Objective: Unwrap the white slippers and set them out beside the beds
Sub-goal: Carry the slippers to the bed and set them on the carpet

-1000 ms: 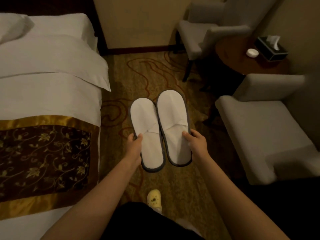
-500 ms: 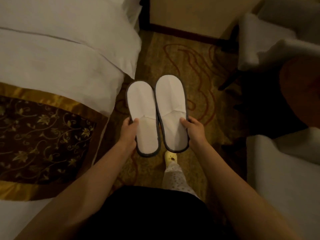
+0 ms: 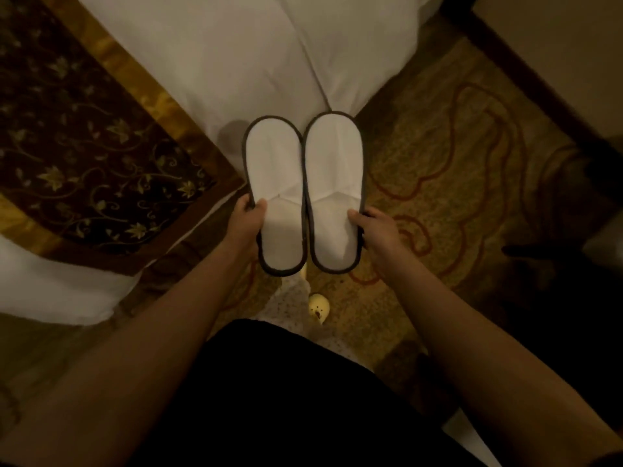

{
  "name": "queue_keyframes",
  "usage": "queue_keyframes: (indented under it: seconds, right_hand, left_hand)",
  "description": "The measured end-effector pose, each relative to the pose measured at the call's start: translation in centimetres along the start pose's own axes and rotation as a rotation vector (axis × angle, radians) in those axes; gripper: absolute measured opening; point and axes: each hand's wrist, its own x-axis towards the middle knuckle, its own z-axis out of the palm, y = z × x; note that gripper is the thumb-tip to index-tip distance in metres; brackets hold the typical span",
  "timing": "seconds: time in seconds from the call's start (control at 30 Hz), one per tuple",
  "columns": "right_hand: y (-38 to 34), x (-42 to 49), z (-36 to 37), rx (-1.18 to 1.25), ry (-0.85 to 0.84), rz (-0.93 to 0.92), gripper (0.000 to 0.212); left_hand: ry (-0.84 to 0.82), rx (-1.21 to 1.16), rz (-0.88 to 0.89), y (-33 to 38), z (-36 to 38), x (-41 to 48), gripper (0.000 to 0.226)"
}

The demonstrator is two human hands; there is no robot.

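Two white slippers with dark trim are held side by side in the air, toes pointing away from me. My left hand (image 3: 245, 219) pinches the outer edge of the left slipper (image 3: 274, 183). My right hand (image 3: 372, 227) pinches the outer edge of the right slipper (image 3: 333, 176). Both slippers are unwrapped and hover over the patterned carpet (image 3: 438, 170), right at the corner of the bed (image 3: 253, 55). The bed has white linen and a brown and gold runner (image 3: 84, 139).
My yellow shoe (image 3: 318, 308) and a patterned trouser leg stand on the carpet below the slippers. A dark wooden skirting board and a pale wall (image 3: 556, 38) run along the upper right. Dark furniture shapes fill the right edge.
The view has swung left and down, so the bed corner now lies straight ahead and the armchairs have left the frame. Both hands keep their hold on the slippers.
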Motion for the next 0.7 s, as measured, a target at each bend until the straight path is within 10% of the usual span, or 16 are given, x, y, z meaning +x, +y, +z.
queue_keyframes:
  seconds: [0.7]
  right_hand:
    - [-0.8, 26.2, -1.1, -0.511, -0.424, 0.037, 0.034]
  left_hand:
    - [0.354, -0.612, -0.159, -12.5, 9.9, 14.1, 0.027]
